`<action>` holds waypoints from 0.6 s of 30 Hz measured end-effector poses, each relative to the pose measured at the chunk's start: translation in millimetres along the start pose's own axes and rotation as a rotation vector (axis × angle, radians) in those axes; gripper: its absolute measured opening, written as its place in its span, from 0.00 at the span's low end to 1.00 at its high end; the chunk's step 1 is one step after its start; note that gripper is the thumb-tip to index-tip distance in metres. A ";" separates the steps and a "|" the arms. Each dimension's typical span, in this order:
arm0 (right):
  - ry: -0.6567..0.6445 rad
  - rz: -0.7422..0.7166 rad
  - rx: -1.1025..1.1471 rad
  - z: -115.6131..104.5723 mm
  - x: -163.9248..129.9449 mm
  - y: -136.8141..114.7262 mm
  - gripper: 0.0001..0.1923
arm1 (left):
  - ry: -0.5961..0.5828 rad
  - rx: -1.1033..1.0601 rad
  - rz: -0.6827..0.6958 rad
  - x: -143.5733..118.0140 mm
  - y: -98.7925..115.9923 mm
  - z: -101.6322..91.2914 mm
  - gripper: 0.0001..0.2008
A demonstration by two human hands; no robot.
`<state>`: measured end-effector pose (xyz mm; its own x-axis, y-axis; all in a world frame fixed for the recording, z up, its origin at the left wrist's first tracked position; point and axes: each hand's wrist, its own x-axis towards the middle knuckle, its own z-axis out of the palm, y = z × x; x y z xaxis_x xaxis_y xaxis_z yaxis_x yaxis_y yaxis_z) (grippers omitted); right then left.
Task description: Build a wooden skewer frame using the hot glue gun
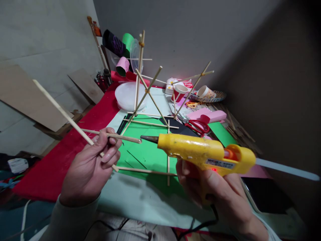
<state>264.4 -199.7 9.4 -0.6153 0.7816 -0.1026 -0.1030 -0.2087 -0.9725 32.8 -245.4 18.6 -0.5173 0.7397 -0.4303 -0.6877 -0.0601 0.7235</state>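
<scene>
My left hand (94, 164) is closed around two crossing thin wooden sticks. One wooden stick (62, 112) slants up to the left; the other stick (127, 137) points right, with a shiny blob on its end. In my right hand (215, 190) is a yellow hot glue gun (192, 147), its red light lit and a pale glue stick (286, 168) poking out of the back. The gun's nozzle is right beside the blobbed stick end; whether they touch I cannot tell. Behind both hands stands a frame of wooden sticks (156, 108) with brownish joints.
Green paper (150, 154) lies beneath the frame. Red-handled scissors (198, 127), a red paper cup (179, 92) and a clear plastic lid (129, 95) sit behind it. A phone (267, 194) rests at the right, and the gun's black cord (200, 226) hangs toward my lap.
</scene>
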 end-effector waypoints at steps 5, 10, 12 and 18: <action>-0.011 -0.001 -0.025 -2.0 -0.3 2.4 0.23 | -0.026 -0.017 0.018 0.0 -0.2 -2.7 0.24; -0.045 -0.019 -0.074 -8.9 3.1 4.8 0.24 | -0.039 -0.029 0.032 0.1 2.2 0.5 0.24; -0.047 -0.030 -0.113 -10.3 3.8 4.6 0.23 | -0.045 -0.028 0.059 0.2 6.1 0.5 0.24; 0.168 -0.059 -0.094 -7.9 5.6 -1.4 0.17 | -0.112 0.008 0.334 -0.3 28.8 -30.2 0.23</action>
<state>267.3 -190.4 8.4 -0.4705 0.8796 -0.0707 -0.0569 -0.1102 -0.9923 -2.2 -267.5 23.3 -0.6532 0.7495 -0.1077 -0.4860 -0.3060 0.8187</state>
